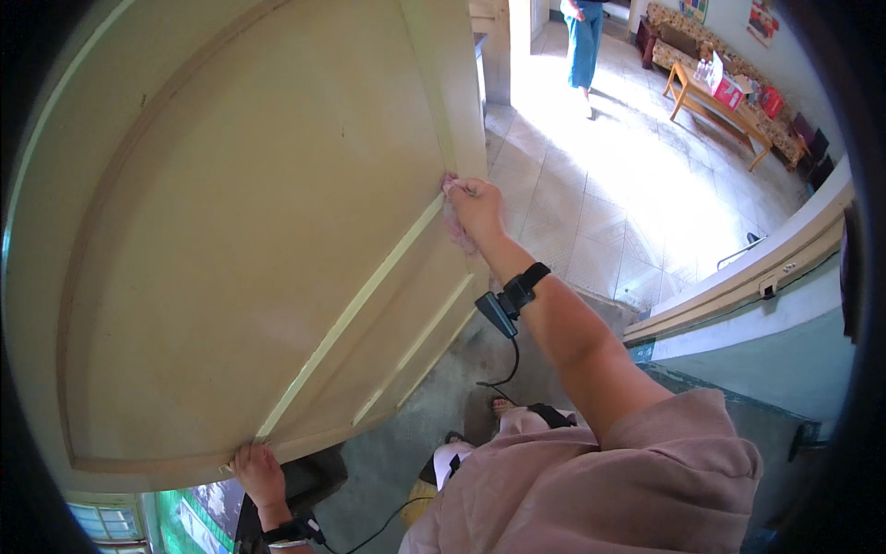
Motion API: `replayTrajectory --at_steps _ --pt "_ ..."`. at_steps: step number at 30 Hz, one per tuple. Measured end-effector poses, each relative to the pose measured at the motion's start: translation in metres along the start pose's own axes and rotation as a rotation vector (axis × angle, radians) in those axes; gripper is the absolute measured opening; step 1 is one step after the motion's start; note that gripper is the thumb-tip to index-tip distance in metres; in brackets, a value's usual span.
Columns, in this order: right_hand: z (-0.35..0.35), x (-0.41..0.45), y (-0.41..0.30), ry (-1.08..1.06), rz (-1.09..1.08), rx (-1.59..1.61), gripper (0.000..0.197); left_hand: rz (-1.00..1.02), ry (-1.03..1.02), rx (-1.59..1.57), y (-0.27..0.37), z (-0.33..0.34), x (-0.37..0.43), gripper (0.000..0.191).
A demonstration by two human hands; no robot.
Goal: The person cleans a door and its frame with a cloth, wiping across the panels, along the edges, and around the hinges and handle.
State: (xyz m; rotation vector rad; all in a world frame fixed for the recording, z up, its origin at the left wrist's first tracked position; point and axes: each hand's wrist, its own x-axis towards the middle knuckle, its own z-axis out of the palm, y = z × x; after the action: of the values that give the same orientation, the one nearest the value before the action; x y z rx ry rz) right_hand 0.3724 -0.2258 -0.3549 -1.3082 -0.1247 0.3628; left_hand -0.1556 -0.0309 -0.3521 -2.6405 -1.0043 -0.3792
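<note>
A cream panelled door stands ajar before me and fills much of the left of the view. My right hand presses a pinkish cloth against the door, at the far corner where a raised moulding meets the upright one. Part of the cloth hangs below the fingers. At the door's near edge, my left hand is curled over the wood, close to a small metal fitting. Both wrists wear black straps with small devices and cables.
Beyond the doorway, a person in blue trousers stands on sunlit floor tiles. A wooden coffee table carries bottles and a red box beside a floral sofa. The door frame with its strike plate is at right. A cable hangs near my legs.
</note>
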Motion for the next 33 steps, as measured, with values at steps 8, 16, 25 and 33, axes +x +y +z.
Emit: replayTrajectory --at_steps 8,16,25,33 --pt "0.053 -0.03 -0.119 0.043 -0.256 0.211 0.027 -0.016 0.053 -0.015 -0.01 0.007 -0.009 0.007" --pt "0.087 0.003 -0.231 0.456 -1.213 -0.387 0.017 -0.045 0.013 -0.131 -0.009 0.009 -0.01 0.008" --pt "0.034 0.019 -0.096 0.397 -1.208 -0.517 0.017 0.038 0.133 -0.014 -0.011 0.019 -0.007 0.007" --pt "0.035 -0.013 -0.205 0.32 -1.14 -0.331 0.02 -0.017 0.076 -0.091 -0.009 0.009 -0.011 0.004"
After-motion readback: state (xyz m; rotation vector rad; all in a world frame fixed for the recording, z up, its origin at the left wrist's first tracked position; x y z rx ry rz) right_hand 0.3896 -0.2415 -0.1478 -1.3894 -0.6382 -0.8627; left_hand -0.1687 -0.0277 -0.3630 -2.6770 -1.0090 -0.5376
